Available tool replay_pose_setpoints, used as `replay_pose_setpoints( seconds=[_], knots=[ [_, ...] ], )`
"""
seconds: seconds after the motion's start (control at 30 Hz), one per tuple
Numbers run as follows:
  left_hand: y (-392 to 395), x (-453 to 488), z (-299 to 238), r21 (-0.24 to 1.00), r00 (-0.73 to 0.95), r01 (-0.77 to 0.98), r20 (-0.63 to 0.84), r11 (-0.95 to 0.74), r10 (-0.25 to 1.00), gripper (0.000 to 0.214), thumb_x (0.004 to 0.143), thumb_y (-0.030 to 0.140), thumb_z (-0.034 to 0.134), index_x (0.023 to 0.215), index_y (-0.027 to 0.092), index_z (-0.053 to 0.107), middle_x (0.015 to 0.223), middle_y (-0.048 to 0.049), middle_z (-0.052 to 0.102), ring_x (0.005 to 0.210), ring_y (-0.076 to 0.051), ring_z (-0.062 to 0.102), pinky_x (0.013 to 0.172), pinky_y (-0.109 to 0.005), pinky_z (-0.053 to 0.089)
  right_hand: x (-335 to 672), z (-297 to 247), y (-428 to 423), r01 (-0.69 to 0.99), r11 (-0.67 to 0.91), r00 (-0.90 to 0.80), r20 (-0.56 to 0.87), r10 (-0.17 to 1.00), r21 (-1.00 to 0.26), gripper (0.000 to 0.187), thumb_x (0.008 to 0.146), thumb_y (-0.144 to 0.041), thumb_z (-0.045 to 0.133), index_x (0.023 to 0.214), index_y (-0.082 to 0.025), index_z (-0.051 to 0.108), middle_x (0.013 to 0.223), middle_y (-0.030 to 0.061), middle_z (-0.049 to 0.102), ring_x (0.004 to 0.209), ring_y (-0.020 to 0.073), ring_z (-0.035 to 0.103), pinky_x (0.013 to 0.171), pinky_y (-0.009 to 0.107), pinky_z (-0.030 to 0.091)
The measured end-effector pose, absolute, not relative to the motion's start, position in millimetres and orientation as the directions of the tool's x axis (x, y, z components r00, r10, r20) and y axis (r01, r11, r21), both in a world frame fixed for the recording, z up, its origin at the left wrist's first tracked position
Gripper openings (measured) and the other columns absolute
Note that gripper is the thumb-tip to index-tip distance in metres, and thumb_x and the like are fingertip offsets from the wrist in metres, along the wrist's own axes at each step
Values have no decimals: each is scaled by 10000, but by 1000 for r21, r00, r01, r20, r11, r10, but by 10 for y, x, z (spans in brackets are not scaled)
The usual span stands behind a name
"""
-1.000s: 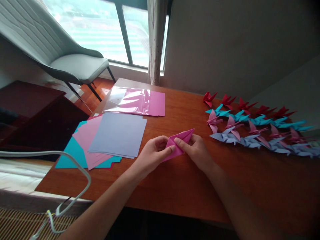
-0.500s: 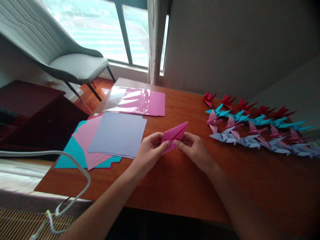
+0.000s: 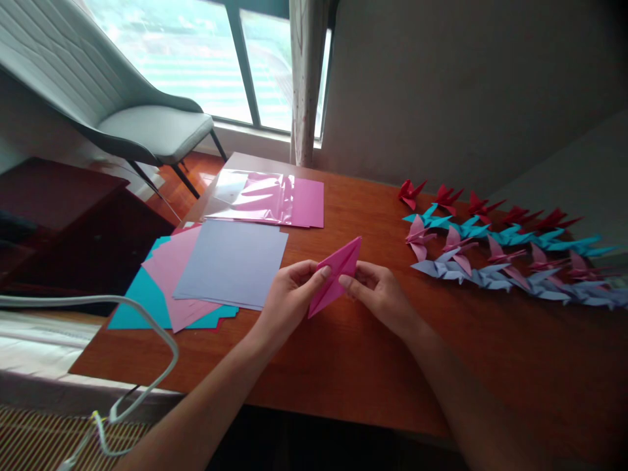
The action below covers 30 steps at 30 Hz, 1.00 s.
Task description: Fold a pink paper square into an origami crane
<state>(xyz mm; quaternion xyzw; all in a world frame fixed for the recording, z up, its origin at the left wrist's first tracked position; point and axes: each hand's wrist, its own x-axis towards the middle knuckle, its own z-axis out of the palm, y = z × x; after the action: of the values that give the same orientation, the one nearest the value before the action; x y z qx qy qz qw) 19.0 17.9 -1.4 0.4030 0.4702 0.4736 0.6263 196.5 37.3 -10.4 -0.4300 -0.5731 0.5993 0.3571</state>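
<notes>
A folded piece of pink origami paper, shaped like a long diamond with a crease down its middle, is held up above the table. My left hand pinches its left edge, thumb on the near face and fingers behind. On the other side my right hand grips the right edge, its thumb tip pressed near the middle. The fingertips behind the paper are hidden.
Folded paper cranes in red, blue, pink and lavender stand in rows at the right of the wooden table. Lavender sheets lie left, over fanned pink and blue ones. Behind them is a plastic sleeve with pink paper. A white cable crosses lower left.
The pink paper has turned so that its lower point now shows below my left thumb. My left thumb has shifted slightly up and left along it.
</notes>
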Motion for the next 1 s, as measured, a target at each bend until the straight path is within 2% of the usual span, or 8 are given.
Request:
replay_pose_setpoints(
  seconds=[0.17, 0.4, 0.53, 0.73, 1.0],
  knots=[
    [172, 176, 11, 948, 59, -240, -201, 209, 978, 310, 822, 443, 744, 811, 133, 741, 721, -7, 651, 647, -108, 522, 589, -202, 400, 1972, -104, 367, 155, -52, -393, -110, 913, -987, 247, 884, -424, 676, 816, -188, 696, 761, 8, 649, 676, 139, 550, 629, 267, 443],
    [159, 162, 20, 942, 76, -239, -224, 236, 972, 340, 831, 471, 719, 763, 139, 736, 699, 3, 633, 616, -107, 501, 575, -213, 387, 2013, -129, 360, 206, 0, -404, -86, 911, -978, 277, 882, -457, 670, 773, -204, 695, 784, 21, 662, 704, 165, 568, 670, 301, 472],
    [159, 166, 21, 949, 85, -224, -209, 224, 974, 326, 834, 449, 722, 745, 136, 715, 684, 9, 617, 604, -101, 487, 568, -211, 376, 2011, -81, 349, 186, -21, -412, -98, 906, -982, 293, 885, -470, 659, 773, -202, 695, 773, 18, 645, 690, 161, 549, 650, 294, 455],
    [157, 191, 52, 970, 38, -130, -201, 204, 979, 396, 830, 519, 709, 727, 139, 674, 659, 20, 578, 578, -91, 445, 525, -209, 336, 1997, -10, 345, 148, -75, -415, -131, 900, -986, 367, 883, -512, 650, 700, -194, 667, 674, -1, 558, 629, 138, 477, 579, 269, 392],
    [149, 181, -3, 994, -16, 30, -106, 106, 994, 417, 880, 508, 659, 662, 164, 570, 605, 44, 469, 554, -86, 387, 495, -211, 301, 1965, 5, 345, 91, -117, -445, -146, 884, -989, 342, 854, -537, 681, 799, -200, 698, 711, 1, 602, 648, 143, 513, 610, 267, 431]
  ],
)
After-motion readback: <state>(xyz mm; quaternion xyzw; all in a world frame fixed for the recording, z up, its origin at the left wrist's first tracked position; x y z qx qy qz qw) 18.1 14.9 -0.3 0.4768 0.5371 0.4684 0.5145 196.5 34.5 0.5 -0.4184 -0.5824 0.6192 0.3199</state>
